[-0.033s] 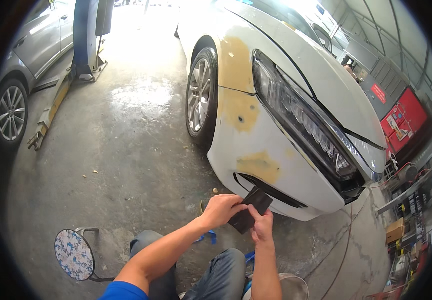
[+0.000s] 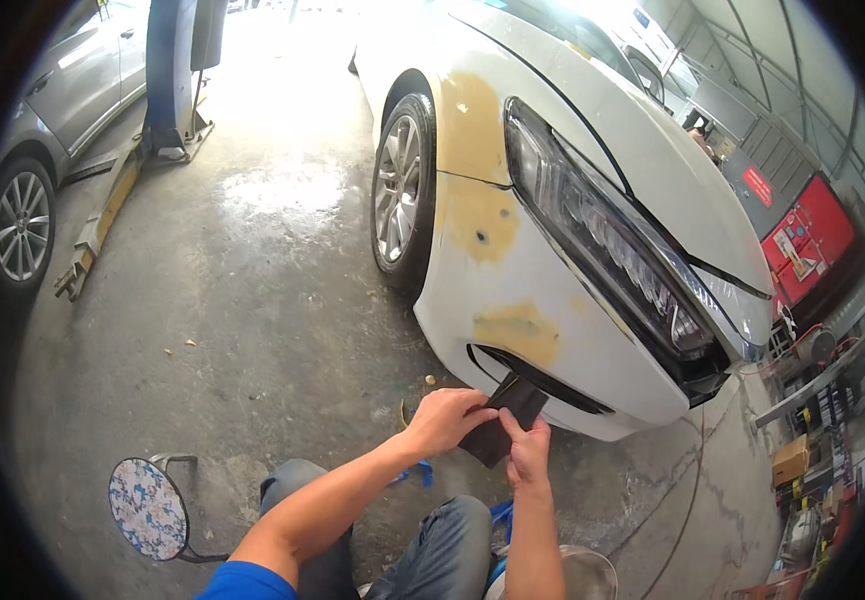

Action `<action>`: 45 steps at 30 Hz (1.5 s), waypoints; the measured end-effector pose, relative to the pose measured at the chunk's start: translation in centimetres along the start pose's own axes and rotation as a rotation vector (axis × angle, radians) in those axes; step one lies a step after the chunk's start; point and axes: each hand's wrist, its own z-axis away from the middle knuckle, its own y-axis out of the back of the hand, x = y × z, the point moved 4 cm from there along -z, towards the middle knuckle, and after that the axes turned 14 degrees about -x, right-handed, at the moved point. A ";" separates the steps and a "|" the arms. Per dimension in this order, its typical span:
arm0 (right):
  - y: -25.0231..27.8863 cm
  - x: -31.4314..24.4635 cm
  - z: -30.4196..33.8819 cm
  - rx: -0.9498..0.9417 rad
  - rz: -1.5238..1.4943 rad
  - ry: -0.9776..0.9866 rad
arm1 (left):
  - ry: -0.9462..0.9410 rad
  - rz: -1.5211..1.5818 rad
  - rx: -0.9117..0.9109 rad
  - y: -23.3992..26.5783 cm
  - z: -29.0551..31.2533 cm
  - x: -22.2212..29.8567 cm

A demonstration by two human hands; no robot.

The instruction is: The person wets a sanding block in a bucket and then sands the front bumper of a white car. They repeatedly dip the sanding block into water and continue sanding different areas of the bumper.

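Observation:
A dark sheet of sandpaper [image 2: 522, 400] is held between both my hands, in front of a white car's bumper [image 2: 449, 308]. My left hand [image 2: 442, 420] pinches its left edge between thumb and fingers. On the right side of the sheet, my right hand [image 2: 528, 455] grips it with the thumb on top; the fingers behind are partly hidden. The sheet's far end overlaps the dark slot [image 2: 572, 393] low in the bumper. Just above that slot lies a tan filler patch [image 2: 517, 333], and a larger tan patch [image 2: 472, 120] covers the fender beside the headlight [image 2: 592, 225].
A round patterned stool [image 2: 148, 508] stands at my left. By my right knee is a pale bucket [image 2: 592, 578], partly hidden. A silver car [image 2: 82, 90] and a lift post [image 2: 170, 80] stand far left. Shelves and a red cabinet [image 2: 810, 232] line the right; a hose crosses the floor.
My right hand and the sheet's right side have shifted very slightly to the right. My left hand looks almost still, and both hands keep their hold.

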 end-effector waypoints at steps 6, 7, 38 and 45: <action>0.8 -1.7 0.6 -0.079 0.207 -0.011 | 0.293 0.551 -0.145 -0.3 -0.7 -0.2; 0.4 -1.5 0.7 -0.061 0.204 -0.060 | 0.281 0.530 -0.103 -0.1 -0.7 -0.6; 21.0 -2.7 24.1 0.298 -0.179 -0.081 | 0.462 0.693 -0.338 -5.3 -1.5 -2.1; 27.8 4.2 30.6 0.366 -0.500 0.034 | 0.474 0.620 -0.316 -3.0 -0.7 -2.3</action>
